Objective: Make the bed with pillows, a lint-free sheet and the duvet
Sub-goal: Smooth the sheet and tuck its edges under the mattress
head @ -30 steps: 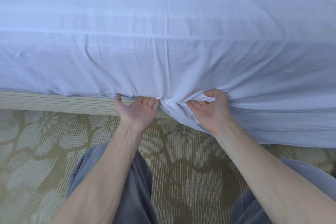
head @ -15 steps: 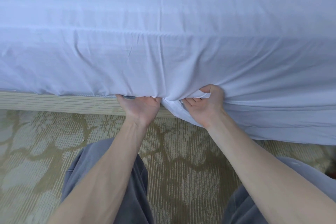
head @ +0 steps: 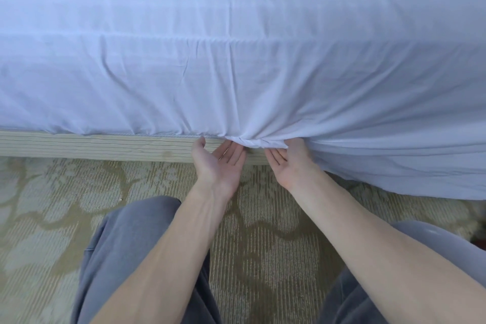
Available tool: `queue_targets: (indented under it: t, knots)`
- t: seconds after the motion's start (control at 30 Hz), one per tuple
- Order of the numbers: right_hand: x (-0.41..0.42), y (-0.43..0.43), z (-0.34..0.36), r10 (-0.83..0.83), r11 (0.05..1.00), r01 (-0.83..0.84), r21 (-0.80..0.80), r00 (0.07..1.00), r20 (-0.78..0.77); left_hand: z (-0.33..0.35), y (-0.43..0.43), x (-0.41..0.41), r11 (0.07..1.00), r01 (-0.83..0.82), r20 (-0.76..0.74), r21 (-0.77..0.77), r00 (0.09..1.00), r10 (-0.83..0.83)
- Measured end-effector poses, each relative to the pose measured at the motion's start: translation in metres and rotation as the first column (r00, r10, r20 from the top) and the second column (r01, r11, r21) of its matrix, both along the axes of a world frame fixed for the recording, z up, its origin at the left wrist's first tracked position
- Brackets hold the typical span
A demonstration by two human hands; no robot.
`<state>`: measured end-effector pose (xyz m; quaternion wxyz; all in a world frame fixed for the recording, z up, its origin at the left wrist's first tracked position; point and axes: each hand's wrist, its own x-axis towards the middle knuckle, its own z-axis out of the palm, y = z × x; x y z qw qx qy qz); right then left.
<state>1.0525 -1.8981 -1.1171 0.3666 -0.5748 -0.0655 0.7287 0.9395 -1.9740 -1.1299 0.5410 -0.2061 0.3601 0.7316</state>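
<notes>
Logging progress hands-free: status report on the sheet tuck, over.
Left hand, right hand open, palms up, fingertips at bunched sheet. Tucked leftward, loose rightward. Nothing blocking.

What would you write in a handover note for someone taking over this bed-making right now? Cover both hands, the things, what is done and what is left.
Left hand: open, palm up, fingertips at the bunched fold of the white fabric sheet.
Right hand: open, palm up, fingertips under that fold.
Done: sheet spread; tucked above the pale wooden bed frame to the left.
To do: tuck the loose hanging part on the right; pillows and duvet, none in view.
</notes>
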Motion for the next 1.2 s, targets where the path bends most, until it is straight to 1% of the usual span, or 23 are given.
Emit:
queue_targets:
  t: [0.17,0.33,0.47,0.6,0.7,0.77,0.87,1.0,1.13,1.2]
  knots:
    - [0.009,-0.001,0.01,-0.021,1.0,0.022,0.001,0.998,-0.067,0.007,-0.001,-0.002,0.996,-0.063,0.097,0.059,0.994,0.057]
    - [0.017,0.001,0.021,-0.055,0.998,0.059,0.013,0.983,-0.174,0.011,0.001,0.001,0.991,-0.117,0.067,0.061,0.991,0.113]
    - [0.012,0.004,0.022,-0.096,0.994,0.105,0.037,0.976,-0.193,0.016,-0.004,-0.003,0.988,-0.097,0.127,0.116,0.988,0.083]
    - [0.009,0.01,0.021,-0.143,0.986,0.158,0.056,0.967,-0.212,0.017,-0.007,-0.004,0.99,-0.019,0.094,0.138,0.996,0.006]
    - [0.009,0.01,0.017,-0.141,0.983,0.163,0.08,0.963,-0.23,0.018,-0.009,-0.009,0.977,0.001,0.126,0.215,0.992,-0.029]
    - [0.01,0.009,0.017,-0.141,0.983,0.164,0.08,0.962,-0.234,0.016,-0.01,-0.008,0.973,0.011,0.128,0.233,0.991,-0.042]
    - [0.013,0.005,0.019,-0.123,0.987,0.147,0.066,0.952,-0.281,0.013,-0.01,-0.003,0.967,-0.018,0.14,0.254,0.99,-0.018]
    - [0.015,-0.003,0.022,-0.081,0.989,0.123,0.084,0.919,-0.385,0.008,-0.003,0.0,0.94,-0.048,0.179,0.338,0.984,-0.014]
    - [0.014,-0.002,0.021,-0.083,0.982,0.15,0.114,0.887,-0.453,-0.005,0.017,0.005,0.893,-0.121,0.244,0.434,0.97,0.013]
    - [0.013,0.002,0.02,-0.088,0.979,0.167,0.119,0.865,-0.494,-0.012,0.029,0.007,0.888,-0.134,0.247,0.439,0.969,0.024]
